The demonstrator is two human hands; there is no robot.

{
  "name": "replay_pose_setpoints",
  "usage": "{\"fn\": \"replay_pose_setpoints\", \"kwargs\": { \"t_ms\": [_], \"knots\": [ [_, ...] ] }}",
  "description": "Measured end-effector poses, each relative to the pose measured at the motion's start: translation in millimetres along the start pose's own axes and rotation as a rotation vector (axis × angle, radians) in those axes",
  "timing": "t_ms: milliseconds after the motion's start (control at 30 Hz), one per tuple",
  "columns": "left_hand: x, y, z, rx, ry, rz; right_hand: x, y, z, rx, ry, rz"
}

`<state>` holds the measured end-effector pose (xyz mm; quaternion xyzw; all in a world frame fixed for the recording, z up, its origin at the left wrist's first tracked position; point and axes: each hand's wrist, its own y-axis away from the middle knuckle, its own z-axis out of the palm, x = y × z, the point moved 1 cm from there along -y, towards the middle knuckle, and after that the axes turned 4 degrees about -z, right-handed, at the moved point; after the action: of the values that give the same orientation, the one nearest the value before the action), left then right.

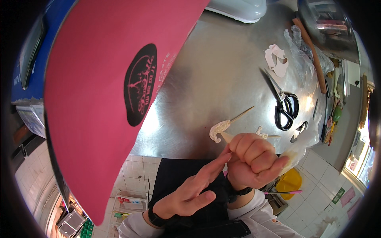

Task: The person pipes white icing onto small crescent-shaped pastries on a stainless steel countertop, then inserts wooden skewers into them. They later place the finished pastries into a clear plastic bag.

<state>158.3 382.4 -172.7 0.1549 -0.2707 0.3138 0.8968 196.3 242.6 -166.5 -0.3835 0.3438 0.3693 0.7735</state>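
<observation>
My right hand [253, 157] is clenched around a clear plastic piping bag [297, 151] with pale cream inside. The bag's narrow tip [227, 137] points at a curled, cream-coloured piped shape [218, 129] on a wooden stick [242, 114], which lies on the steel table [208, 74]. Whether tip and shape touch is hard to tell. My left hand [196, 190] is held flat with the thumb apart, its fingertips against the right fist near the tip. Partly behind that fist lies a second pale piece [261, 133] with its own stick [273, 136].
Black-handled scissors [284, 101] lie beside a pale cut-out sheet [276, 59]. At right are crumpled plastic [300, 59], a wooden rolling pin [311, 53] and a steel bowl [327, 26]. A large printed pink panel [98, 89] covers the left. A white appliance [241, 9] stands at the back.
</observation>
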Motion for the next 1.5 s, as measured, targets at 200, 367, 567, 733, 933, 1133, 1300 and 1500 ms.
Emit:
{"fn": "replay_pose_setpoints", "kwargs": {
  "t_ms": [200,367,567,733,933,1133,1300,1500],
  "knots": [
    [4,3,4,0.031,0.019,-0.021,-9,6,-3,0.008,0.070,0.030],
    [22,22,2,0.008,-0.149,-0.098,-53,7,-17,-0.108,0.219,-0.074],
    [40,47,24,0.102,-0.494,-0.164,-146,9,-67,-0.030,0.737,-0.262],
    [17,46,63,0.161,-0.716,-0.078,-229,32,-154,0.616,0.368,-0.202],
    [-35,6,80,0.214,-0.481,-0.131,-330,65,-278,1.097,0.008,-0.235],
    [-110,-36,170,0.087,-0.930,-0.159,-415,70,-406,1.261,-0.230,0.009],
    [-160,-63,224,0.101,-0.793,-0.151,-421,-8,-490,1.066,-0.535,0.082],
    [-167,-95,243,0.244,-0.890,-0.032,-409,-151,-563,0.672,-0.273,0.349]
  ]
}}
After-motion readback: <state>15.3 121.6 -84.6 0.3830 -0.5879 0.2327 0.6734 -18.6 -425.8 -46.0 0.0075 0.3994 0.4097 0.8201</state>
